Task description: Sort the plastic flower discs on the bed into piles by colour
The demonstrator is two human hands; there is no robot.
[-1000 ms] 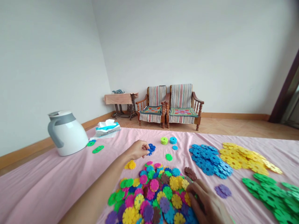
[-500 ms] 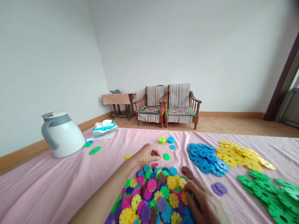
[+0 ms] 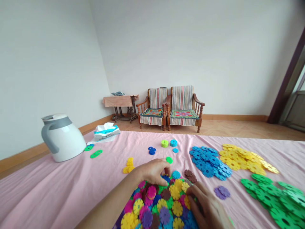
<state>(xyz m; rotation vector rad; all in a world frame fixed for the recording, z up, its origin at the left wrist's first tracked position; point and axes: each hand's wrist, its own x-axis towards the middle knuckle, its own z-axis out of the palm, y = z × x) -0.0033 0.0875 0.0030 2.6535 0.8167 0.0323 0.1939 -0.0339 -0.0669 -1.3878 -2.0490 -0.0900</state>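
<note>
A heap of mixed-colour plastic snowflake discs [image 3: 164, 215] lies in front of me. My left hand [image 3: 154, 171] reaches over its far edge, thumb and fingers apart around a dark blue disc [image 3: 166, 178]; I cannot tell whether they touch it. My right hand [image 3: 208, 205] rests at the heap's right edge with fingers curled; what they grip, if anything, is hidden. Just beyond my left hand is a green disc [image 3: 169, 160]. Several dark blue discs [image 3: 152, 150] lie farther back, and yellow ones [image 3: 128, 166] left of my wrist. Brown discs [image 3: 190, 175] lie beyond my right hand.
Sorted blue [image 3: 207, 160], yellow [image 3: 245, 157] and green piles [image 3: 274, 197] spread to the right, near purple discs [image 3: 222, 192]. Lime [image 3: 164, 143] and light blue stacks [image 3: 173, 143] stand farther back. A white jug [image 3: 68, 140] and tissue box [image 3: 106, 132] are at left on the pink cloth [image 3: 47, 190].
My left hand has come back toward me from beyond the heap to its far edge, its fingers parting. The dark blue discs it covered now show. My right hand stays almost in place.
</note>
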